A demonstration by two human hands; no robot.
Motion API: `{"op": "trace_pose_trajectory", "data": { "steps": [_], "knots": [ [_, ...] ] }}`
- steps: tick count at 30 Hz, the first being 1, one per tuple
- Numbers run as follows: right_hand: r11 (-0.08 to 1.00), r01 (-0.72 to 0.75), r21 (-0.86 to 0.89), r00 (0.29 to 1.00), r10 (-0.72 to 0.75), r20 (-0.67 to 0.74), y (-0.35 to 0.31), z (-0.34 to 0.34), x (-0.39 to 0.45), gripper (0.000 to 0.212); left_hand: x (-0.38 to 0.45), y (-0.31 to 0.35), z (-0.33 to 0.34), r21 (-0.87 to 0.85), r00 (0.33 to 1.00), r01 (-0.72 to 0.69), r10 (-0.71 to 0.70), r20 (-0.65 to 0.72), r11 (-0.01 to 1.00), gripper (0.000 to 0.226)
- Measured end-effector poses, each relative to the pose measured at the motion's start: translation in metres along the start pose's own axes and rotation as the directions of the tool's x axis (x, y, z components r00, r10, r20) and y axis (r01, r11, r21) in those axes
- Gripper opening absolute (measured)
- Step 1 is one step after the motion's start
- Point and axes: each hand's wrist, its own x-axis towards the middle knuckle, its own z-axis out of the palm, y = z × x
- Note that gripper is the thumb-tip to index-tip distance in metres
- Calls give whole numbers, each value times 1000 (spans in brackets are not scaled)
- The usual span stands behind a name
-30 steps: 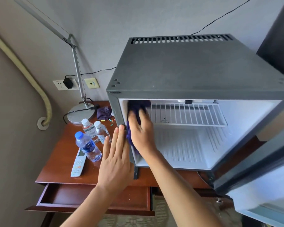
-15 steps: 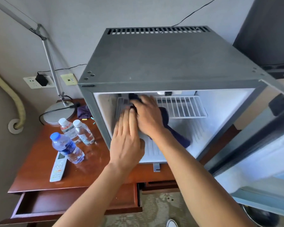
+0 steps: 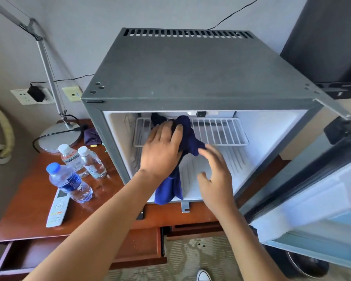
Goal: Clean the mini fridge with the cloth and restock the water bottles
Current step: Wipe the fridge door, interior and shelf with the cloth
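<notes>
Cloth: soft, limp; draped from wire shelf inside mini fridge. We press it with left hand, fingers together; right hand spread, empty. Gather mid-cloth.

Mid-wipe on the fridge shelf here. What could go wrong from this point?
1. The left hand presses the cloth on the wire shelf; a hard push might tip or unseat it.
2. The cloth's tail hangs over the fridge front edge and could snag in the rack.
3. Three bottles stand close together by the remote; a left elbow swing might topple them.
</notes>
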Motion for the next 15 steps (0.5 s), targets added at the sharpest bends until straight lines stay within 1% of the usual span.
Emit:
{"op": "trace_pose_trajectory", "data": {
  "steps": [4, 6, 7, 8, 9, 11, 13, 15],
  "knots": [
    [998, -60, 15, 994, 61, -89, 15, 7, -42, 53, -17, -24, -6, 73, 994, 105, -104, -13, 992, 64],
    [992, -112, 62, 991, 116, -62, 19, 7, -56, 49, -13, -18, -4, 99, 990, 139, -139, -6, 985, 60],
    [986, -142, 83, 989, 145, -37, 20, 6, -60, 49, -7, -8, -2, 79, 992, 129, -130, 3, 988, 59],
    [980, -174, 97, 984, 177, -16, 21, 5, -62, 49, -1, 7, 1, 43, 996, 84, -85, 12, 996, 59],
    [972, -209, 109, 978, 210, 0, 21, 3, -63, 49, 5, 24, 5, 4, 1000, 12, -12, 7, 1000, 57],
    [955, -265, 135, 963, 268, -2, 20, 0, -61, 50, 14, 56, 8, -63, 992, -127, 127, -11, 990, 50],
    [945, -287, 157, 954, 296, -38, 19, -5, -54, 51, 20, 68, 9, -90, 982, -191, 191, -10, 978, 49],
    [938, -310, 158, 946, 321, -49, 22, -9, -46, 49, 21, 54, 6, -56, 979, -203, 203, -1, 978, 48]
  ]
}}
